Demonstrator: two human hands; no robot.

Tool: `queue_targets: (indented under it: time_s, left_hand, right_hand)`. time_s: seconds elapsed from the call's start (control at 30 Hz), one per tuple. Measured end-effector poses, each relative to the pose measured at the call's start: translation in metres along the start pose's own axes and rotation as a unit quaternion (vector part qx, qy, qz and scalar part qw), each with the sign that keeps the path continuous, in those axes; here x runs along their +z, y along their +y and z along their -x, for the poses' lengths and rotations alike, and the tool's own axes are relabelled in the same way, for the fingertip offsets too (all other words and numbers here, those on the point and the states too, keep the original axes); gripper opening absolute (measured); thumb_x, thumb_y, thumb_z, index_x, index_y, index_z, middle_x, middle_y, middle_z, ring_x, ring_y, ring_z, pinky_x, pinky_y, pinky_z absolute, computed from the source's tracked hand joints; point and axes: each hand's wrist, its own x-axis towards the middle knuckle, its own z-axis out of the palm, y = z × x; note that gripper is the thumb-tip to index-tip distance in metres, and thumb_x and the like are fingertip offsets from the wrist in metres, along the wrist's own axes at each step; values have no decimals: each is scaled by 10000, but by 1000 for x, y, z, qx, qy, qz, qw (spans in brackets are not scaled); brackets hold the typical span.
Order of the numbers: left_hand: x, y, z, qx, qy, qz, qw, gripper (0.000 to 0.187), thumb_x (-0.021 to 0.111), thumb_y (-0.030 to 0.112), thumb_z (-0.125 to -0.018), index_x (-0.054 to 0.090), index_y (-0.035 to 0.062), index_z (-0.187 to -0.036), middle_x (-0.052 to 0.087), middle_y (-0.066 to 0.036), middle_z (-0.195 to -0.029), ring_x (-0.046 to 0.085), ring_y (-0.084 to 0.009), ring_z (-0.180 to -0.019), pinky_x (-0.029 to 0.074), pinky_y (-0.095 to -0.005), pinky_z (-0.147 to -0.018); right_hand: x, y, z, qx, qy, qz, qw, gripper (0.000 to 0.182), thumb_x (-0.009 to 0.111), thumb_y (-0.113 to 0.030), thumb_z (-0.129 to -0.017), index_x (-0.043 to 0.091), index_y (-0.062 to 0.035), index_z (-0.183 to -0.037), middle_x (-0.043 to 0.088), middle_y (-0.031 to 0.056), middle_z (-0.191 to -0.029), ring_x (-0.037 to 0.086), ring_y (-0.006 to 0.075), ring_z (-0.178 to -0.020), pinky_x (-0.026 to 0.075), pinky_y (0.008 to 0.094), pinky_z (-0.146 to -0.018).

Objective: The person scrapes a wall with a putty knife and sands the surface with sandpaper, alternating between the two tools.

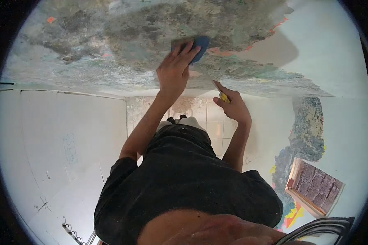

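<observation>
My left hand [175, 70] is up against the wall, its fingers laid over a blue pad [201, 49] that it holds to the patchy surface. Lower and to the right, my right hand [235, 107] is closed round a scraper [223, 95] with a yellow handle. The scraper's thin blade points up and left, close to the lower part of the wall [139, 36]. Grey, mottled and stained, this wall has bits of orange and green showing through and a ragged edge against pale paint at the right.
Below lies a tiled floor [214, 124], dusty near the wall. A white panel [90, 126] stands at the left, with a row of hooks [71, 232] lower down. On the right wall are a stripped strip [308, 126] and a framed recess [317, 185]; cables [323, 228] run at the bottom right.
</observation>
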Motion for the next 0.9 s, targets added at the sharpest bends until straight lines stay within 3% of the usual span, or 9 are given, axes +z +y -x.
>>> queue_targets:
  time_s: [0.1, 0.13, 0.2, 0.27, 0.43, 0.47, 0.67, 0.77, 0.9]
  left_hand:
    - [-3, -2, 39, -145, -153, 68, 975, 465, 615, -40, -802, 652, 175, -1212, 643, -80, -1228, 635, -312, -1082, 570, -366, -785]
    - [-9, -4, 44, -154, -158, 75, 973, 452, 610, -45, -810, 653, 161, -1210, 643, -88, -1225, 630, -311, -1092, 572, -366, -780]
    - [-20, -2, 46, -172, -169, 92, 966, 426, 599, -54, -826, 654, 134, -1205, 642, -105, -1220, 619, -307, -1112, 575, -366, -769]
    - [-30, 5, 36, -158, -77, 110, 978, 413, 589, -65, -825, 659, 106, -1194, 647, -114, -1211, 612, -304, -1128, 568, -360, -807]
    - [-48, 12, -16, -12, 67, 82, 994, 385, 573, -69, -843, 662, 80, -1186, 624, -131, -1251, 570, -322, -1190, 551, -359, -870]
    - [-44, 10, -23, 8, 52, 34, 998, 309, 587, -10, -889, 673, 86, -1170, 618, -114, -1267, 601, -251, -1156, 564, -355, -852]
    - [-40, 7, 20, -166, -128, 150, 966, 301, 574, 39, -907, 656, 81, -1194, 659, -153, -1161, 658, -330, -1034, 555, -363, -764]
    - [-61, 6, 51, -254, -225, 204, 918, 261, 579, 64, -925, 669, 64, -1170, 679, -172, -1091, 694, -295, -956, 543, -348, -742]
    - [-86, 4, 84, -322, -224, 226, 892, 243, 582, 79, -934, 679, 53, -1155, 687, -180, -1084, 698, -210, -949, 537, -323, -762]
  right_hand:
    - [-6, 19, 7, 50, 43, -79, 995, 555, 660, -187, -902, 470, -111, -1418, 606, 20, -759, 439, 68, -585, 431, 233, -588]
    - [-6, 21, 10, 34, 54, -136, 989, 531, 619, -197, -936, 453, -101, -1432, 484, -49, -648, 338, 12, -475, 342, 198, -443]
    - [-11, 29, 10, 0, 54, -208, 977, 552, 601, -209, -952, 408, -82, -1454, 484, -47, -664, 348, 12, -457, 331, 193, -411]
    - [-9, 34, 8, -50, 63, -304, 949, 552, 574, -250, -978, 383, -36, -1450, 478, -41, -694, 364, 15, -428, 309, 187, -359]
    - [-1, 21, -8, -154, 34, -384, 910, 479, 571, -295, -979, 453, -26, -1357, 454, -31, -692, 373, 19, -429, 318, 184, -354]
    - [3, 19, -10, -170, 33, -394, 903, 467, 571, -301, -978, 466, -22, -1337, 449, -30, -687, 375, 20, -429, 319, 185, -350]
    - [27, -6, -23, -253, 3, -421, 871, 503, 586, -303, -969, 451, -6, -1353, 474, -23, -681, 388, 26, -422, 308, 200, -335]
    - [34, -8, -34, -243, 6, -403, 882, 478, 622, -248, -951, 476, -15, -1342, 458, -33, -623, 364, 24, -398, 280, 194, -334]
    - [37, -21, -47, -207, 23, -362, 909, 463, 640, -244, -940, 500, -37, -1330, 484, -13, -640, 351, 21, -395, 251, 188, -324]
